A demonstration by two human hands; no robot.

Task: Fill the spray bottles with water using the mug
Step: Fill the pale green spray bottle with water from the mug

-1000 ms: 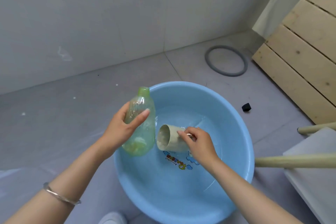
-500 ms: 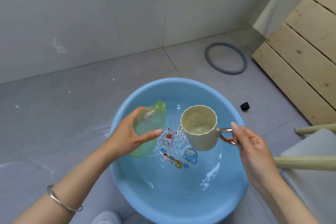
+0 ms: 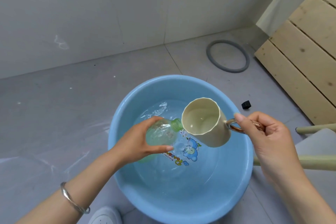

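A blue plastic basin (image 3: 241, 183) with shallow water and a cartoon print sits on the grey floor. My left hand (image 3: 140, 143) grips a clear green bottle (image 3: 161, 132) without a spray head, tilted so its open neck points right. My right hand (image 3: 263, 136) holds the shiny handle of a cream mug (image 3: 205, 123) above the basin. The mug holds water and leans to the left, its lower rim right by the bottle's neck. My left palm covers the bottle's base.
A grey rubber ring (image 3: 228, 56) lies on the floor behind the basin. A small black cap (image 3: 246, 104) lies to the right of the basin. Pale wooden slats (image 3: 300, 60) stand at the right, with wooden legs (image 3: 316, 129) and a white surface. A white shoe (image 3: 105, 216) shows below.
The mug came out of the basin water, turned upright with water in it, and now tips toward the bottle's neck. The bottle went from upright to tilted rightward.
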